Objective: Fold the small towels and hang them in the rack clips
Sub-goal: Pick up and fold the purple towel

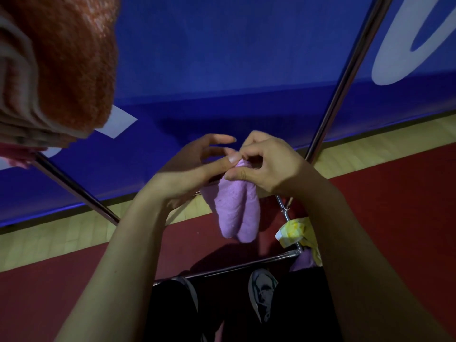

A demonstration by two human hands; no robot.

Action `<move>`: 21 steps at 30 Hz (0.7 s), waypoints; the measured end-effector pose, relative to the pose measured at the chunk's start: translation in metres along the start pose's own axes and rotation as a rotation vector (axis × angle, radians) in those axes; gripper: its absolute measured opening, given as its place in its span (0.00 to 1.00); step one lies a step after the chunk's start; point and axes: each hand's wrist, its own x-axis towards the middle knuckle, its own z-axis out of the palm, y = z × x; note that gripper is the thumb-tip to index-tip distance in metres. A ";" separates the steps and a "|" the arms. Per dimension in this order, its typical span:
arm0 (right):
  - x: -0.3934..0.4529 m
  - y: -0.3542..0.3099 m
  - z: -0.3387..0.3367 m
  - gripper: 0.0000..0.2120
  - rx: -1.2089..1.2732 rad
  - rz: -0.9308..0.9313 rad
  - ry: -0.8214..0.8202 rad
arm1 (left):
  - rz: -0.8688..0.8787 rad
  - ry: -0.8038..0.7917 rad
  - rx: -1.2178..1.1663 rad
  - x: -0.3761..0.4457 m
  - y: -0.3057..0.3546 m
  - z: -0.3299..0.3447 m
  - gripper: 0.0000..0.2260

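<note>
A folded lilac towel (237,208) hangs down at the centre of the view. My right hand (266,164) pinches its top edge with curled fingers. My left hand (192,169) is beside it, thumb pressed against the same top edge and the other fingers spread. Whatever clip holds the towel is hidden behind my fingers. A yellow and white towel (293,230) hangs lower right from the thin metal rack bar (246,265). Part of another lilac cloth (302,261) shows beneath it.
An orange towel (74,60) over a stack of folded cloths fills the upper left, very close to the camera. Two slanted metal rack poles (345,77) (79,193) cross a blue banner. Below lie a pale floor strip, red floor and my shoes (262,292).
</note>
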 end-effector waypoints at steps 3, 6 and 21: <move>0.001 -0.001 -0.006 0.19 0.021 -0.032 0.021 | 0.003 -0.042 0.235 -0.004 -0.002 0.000 0.19; 0.001 -0.003 -0.015 0.21 0.061 -0.036 0.069 | -0.027 -0.123 0.292 -0.005 -0.008 -0.008 0.25; -0.013 0.012 -0.042 0.15 0.259 0.017 0.244 | 0.125 -0.037 0.386 -0.007 -0.013 -0.014 0.09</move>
